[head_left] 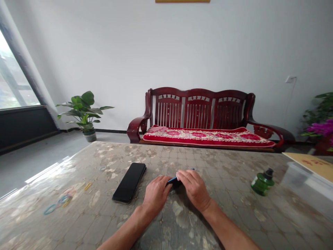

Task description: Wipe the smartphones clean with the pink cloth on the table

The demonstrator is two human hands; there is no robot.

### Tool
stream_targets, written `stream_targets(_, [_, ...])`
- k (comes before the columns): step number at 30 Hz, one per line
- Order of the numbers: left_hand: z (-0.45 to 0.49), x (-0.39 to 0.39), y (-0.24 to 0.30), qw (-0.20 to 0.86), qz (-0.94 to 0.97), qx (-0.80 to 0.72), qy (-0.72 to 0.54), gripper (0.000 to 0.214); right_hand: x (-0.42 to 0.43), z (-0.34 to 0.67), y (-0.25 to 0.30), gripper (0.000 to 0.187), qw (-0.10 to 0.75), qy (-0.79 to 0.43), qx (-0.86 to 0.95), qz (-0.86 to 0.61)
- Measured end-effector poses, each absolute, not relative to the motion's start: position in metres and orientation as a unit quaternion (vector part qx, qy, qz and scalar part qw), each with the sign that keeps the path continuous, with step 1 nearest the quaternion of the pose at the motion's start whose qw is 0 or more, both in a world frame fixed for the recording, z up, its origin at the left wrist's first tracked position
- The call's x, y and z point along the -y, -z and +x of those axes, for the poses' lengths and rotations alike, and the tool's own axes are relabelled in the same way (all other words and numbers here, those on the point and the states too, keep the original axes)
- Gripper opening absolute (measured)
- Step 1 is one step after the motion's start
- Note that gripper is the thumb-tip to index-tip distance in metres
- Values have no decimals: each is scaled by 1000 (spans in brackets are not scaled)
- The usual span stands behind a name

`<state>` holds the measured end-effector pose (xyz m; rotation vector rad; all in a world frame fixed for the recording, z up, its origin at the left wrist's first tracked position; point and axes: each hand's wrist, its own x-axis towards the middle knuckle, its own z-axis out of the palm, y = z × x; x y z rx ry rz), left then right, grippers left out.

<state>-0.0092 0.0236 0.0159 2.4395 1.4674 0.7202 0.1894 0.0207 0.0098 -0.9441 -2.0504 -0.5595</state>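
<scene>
Over the middle of the patterned tablecloth point(179, 215), both hands grip a thin, dark, flat object with a blue edge point(171, 180). My left hand point(156, 191) pinches its left end between thumb and fingers. At the other side, my right hand point(194, 187) is closed over the top, its fingers curled down and hiding most of it. Its exact kind cannot be made out. A black smartphone point(129, 182) lies flat, screen up, just left of my left hand.
Several coloured elastic bands point(65, 199) are scattered on the left. A green bottle with a black top point(262, 183) stands at right, beside a clear plastic box point(296, 184) and a tan board point(310, 164). Past the table are a wooden bench point(197, 93) and a potted plant point(87, 111).
</scene>
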Motion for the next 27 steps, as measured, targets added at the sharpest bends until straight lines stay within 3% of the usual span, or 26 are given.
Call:
stream_targets(18, [-7, -22, -22, 99, 820, -520, -218, 17, -47, 226, 14, 26, 516, 99, 667, -529])
stream_targets(27, [-8, -22, -22, 103, 816, -521, -226, 18, -48, 224, 19, 34, 517, -67, 595, -611])
